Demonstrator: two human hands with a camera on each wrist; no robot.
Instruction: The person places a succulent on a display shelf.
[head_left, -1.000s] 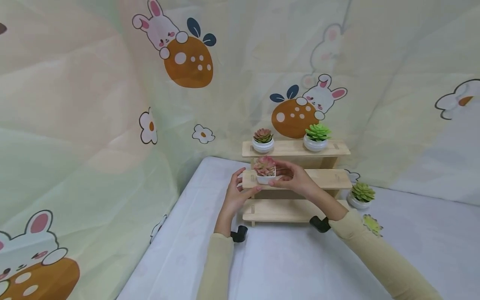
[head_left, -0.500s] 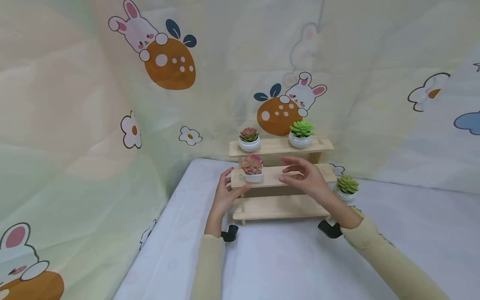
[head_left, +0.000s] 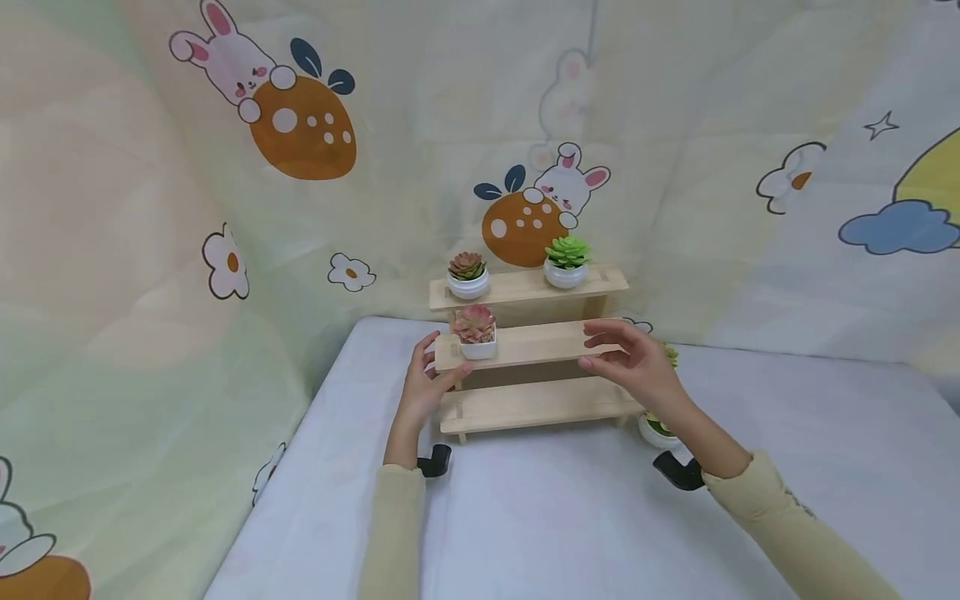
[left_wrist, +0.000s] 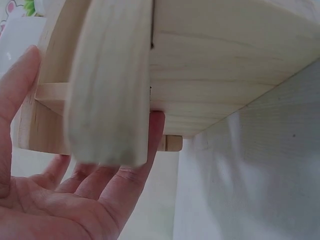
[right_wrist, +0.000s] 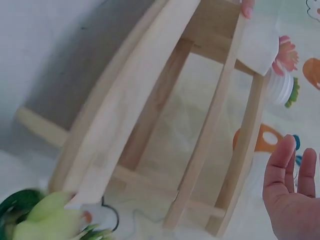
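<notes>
A three-tier wooden plant stand [head_left: 540, 404] stands on the white table. My left hand [head_left: 427, 385] grips the left end of its middle shelf, thumb along the front and fingers behind; in the left wrist view those fingers [left_wrist: 92, 182] curl about the board. Beside that thumb, upright on the middle shelf, sits a pink succulent [head_left: 475, 323] in a square white pot. My right hand [head_left: 637, 367] holds nothing, hovering around the shelf's right end with its fingers loosely bent and apart. The right wrist view shows the same empty hand [right_wrist: 295, 195] beside the stand.
On the top shelf are a reddish succulent [head_left: 468, 279] at left and a bright green one [head_left: 566, 262] towards the right. More green succulents [head_left: 660, 432] stand on the table right of the stand, partly hidden by my right arm. A printed cloth backdrop [head_left: 405, 167] rises close behind.
My right hand has let go of the pink succulent's pot and drawn away to the right. My left hand stays at the shelf's left end. The head view has swung rightward.
</notes>
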